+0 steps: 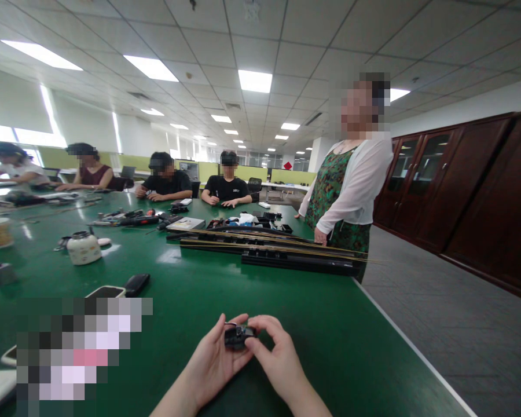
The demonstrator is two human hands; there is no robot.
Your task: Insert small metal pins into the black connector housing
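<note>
A small black plastic device [239,337] with what look like exposed inner parts is held above the near part of the green table; its exact kind is too small to make out. My left hand [215,356] cradles it from the left and below, the palm turned up and the thumb at its upper left edge. From the right, my right hand [278,356] pinches the device's right end between thumb and fingers. Both hands touch it at once.
Black rails [295,263] with long thin yellowish rods lie across the green table [330,324] ahead. A white jar [84,248], a black case [138,284] and tools [139,220] are left. A person [347,185] stands at the right edge; several others sit opposite.
</note>
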